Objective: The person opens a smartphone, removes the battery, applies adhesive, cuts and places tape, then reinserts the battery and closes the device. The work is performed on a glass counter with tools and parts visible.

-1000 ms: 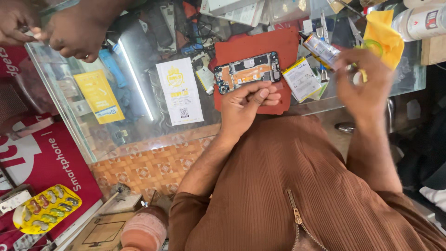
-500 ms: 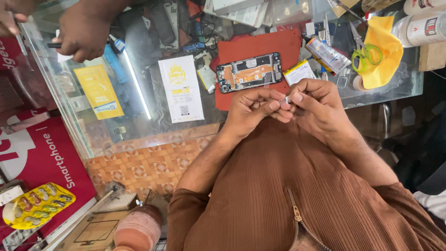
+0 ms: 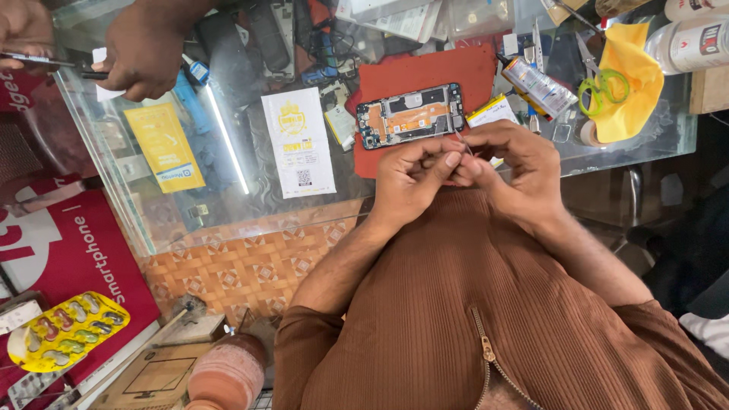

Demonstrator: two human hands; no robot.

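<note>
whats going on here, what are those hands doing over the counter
A person in a brown ribbed shirt has the left hand and right hand together, fingertips pinching something too small to make out. Just beyond them an opened phone lies on a red mat on the glass counter. Another person's hand holds a thin tool at the far corner.

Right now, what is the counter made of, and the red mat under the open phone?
The counter looks like clear glass: smooth, shiny, with a bright light streak and things visible beneath it. The red mat seems soft rubber or felt, since it is dull with no glare, though I cannot tell which. The open phone lying on it shows metal and plastic parts inside.
</note>
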